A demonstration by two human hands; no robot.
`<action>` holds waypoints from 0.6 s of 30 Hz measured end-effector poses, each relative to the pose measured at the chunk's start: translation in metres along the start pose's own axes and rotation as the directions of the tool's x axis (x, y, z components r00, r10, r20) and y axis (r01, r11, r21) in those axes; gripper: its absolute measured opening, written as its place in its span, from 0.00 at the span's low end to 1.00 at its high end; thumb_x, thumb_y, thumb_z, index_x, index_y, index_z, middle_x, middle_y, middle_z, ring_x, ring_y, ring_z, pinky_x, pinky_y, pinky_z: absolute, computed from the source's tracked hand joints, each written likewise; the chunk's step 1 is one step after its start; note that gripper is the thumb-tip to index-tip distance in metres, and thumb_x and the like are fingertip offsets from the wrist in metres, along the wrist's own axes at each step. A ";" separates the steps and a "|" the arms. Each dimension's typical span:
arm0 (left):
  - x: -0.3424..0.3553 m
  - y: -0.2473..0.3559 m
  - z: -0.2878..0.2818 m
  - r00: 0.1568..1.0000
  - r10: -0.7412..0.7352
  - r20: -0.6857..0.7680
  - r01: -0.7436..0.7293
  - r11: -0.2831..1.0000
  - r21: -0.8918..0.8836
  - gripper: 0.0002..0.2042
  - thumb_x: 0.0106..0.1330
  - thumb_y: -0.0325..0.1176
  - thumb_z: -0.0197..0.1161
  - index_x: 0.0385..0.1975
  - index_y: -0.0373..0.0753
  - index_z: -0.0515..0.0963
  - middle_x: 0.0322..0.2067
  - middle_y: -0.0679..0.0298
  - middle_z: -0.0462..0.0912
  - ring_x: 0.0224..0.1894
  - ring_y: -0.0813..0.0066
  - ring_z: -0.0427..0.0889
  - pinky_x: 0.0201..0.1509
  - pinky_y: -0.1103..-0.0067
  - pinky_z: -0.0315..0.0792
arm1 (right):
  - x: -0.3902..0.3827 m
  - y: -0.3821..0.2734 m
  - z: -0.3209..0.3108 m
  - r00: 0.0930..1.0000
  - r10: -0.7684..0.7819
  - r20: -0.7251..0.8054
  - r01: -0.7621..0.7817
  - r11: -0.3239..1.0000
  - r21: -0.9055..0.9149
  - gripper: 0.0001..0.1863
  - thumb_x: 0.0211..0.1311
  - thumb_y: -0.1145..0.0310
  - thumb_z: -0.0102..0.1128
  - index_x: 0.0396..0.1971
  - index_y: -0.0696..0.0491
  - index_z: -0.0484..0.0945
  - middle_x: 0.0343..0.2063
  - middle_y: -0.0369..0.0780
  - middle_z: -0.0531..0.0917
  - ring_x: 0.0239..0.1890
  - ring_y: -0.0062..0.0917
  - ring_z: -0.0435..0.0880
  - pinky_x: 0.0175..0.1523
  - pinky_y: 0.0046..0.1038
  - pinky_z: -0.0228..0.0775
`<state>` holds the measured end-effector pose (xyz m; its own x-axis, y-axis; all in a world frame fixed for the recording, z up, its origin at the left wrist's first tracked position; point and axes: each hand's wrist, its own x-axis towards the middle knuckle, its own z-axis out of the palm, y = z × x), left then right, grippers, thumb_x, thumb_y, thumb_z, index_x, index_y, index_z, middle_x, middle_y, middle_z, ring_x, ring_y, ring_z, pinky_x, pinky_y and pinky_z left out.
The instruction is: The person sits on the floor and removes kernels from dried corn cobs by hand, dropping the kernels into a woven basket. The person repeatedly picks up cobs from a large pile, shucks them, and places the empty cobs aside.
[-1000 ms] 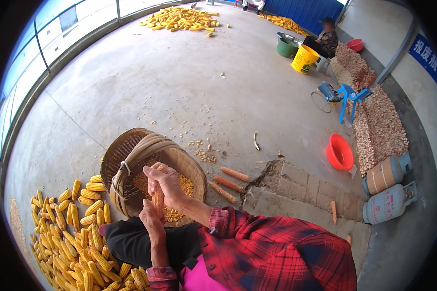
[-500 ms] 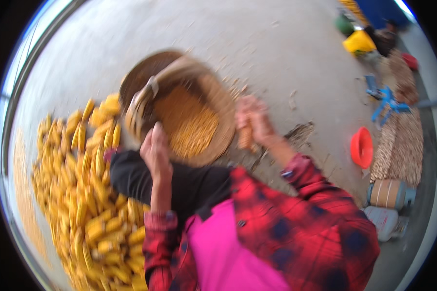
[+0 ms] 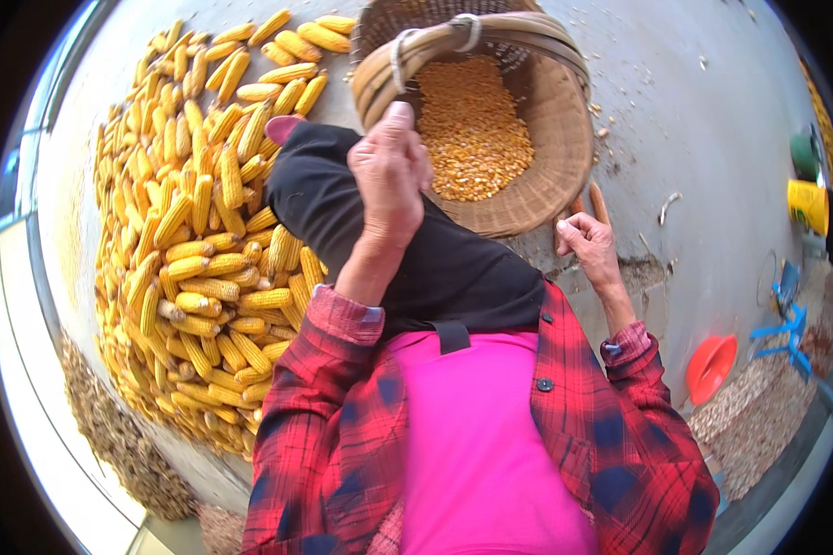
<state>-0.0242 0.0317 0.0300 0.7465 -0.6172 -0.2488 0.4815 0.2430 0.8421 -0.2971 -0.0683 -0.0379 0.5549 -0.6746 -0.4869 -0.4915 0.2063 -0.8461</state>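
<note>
My left hand [image 3: 391,176] is closed in a fist, thumb uppermost, above my dark-trousered leg at the near left rim of a woven basket [image 3: 565,139]. Whatever its fingers may hold is hidden. Loose yellow corn kernels [image 3: 477,139] cover the basket's bottom, and a thick bound handle [image 3: 379,79] arches over it. Right of the basket, low over the floor, my right hand [image 3: 590,245] has its fingers curled in; I cannot see anything in them. Beside that hand lie reddish-brown stripped corn cobs [image 3: 599,203], one partly covered by the fingers.
A large heap of yellow corn cobs [image 3: 204,268] spreads to my left. At the right are a red plastic basin [image 3: 711,368], a blue metal frame [image 3: 787,333], a yellow container [image 3: 807,205] and a pale spread of stripped cobs [image 3: 750,425]. Scattered kernels dot the floor.
My view has turned, so the basket appears higher and farther right. My right hand has drawn back from beside the basket to the near end of the stripped cobs. My left hand remains closed.
</note>
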 end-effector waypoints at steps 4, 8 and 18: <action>-0.018 -0.002 0.002 0.983 0.149 0.104 -0.161 0.981 0.113 0.20 0.69 0.33 0.54 0.11 0.42 0.67 0.11 0.75 0.64 0.13 0.89 0.58 0.17 0.85 0.54 | 0.035 -0.040 0.035 0.984 -0.139 0.112 0.154 0.979 -0.136 0.07 0.62 0.70 0.57 0.29 0.58 0.76 0.17 0.31 0.76 0.22 0.12 0.75 0.30 0.17 0.68; -0.041 0.021 -0.018 0.967 0.096 0.234 -0.144 0.970 0.198 0.18 0.69 0.32 0.56 0.13 0.38 0.69 0.13 0.75 0.66 0.18 0.91 0.60 0.20 0.86 0.55 | 0.049 -0.078 0.075 0.959 -0.244 0.146 0.245 0.969 0.010 0.05 0.62 0.75 0.55 0.36 0.59 0.76 0.26 0.34 0.78 0.29 0.15 0.76 0.35 0.18 0.71; -0.044 0.014 -0.227 0.874 0.044 -0.484 0.058 0.979 0.194 0.12 0.68 0.35 0.56 0.21 0.39 0.73 0.14 0.75 0.67 0.13 0.90 0.59 0.14 0.87 0.54 | 0.105 -0.198 0.106 0.454 -0.888 0.076 0.733 0.324 -0.599 0.16 0.59 0.70 0.61 0.47 0.56 0.74 0.49 0.42 0.76 0.49 0.30 0.75 0.52 0.29 0.68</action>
<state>0.0537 0.2320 -0.0556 0.8959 -0.1669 -0.4116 0.4256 0.0572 0.9031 -0.0701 -0.1053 0.0557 0.7390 -0.4358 0.5138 -0.1542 -0.8518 -0.5007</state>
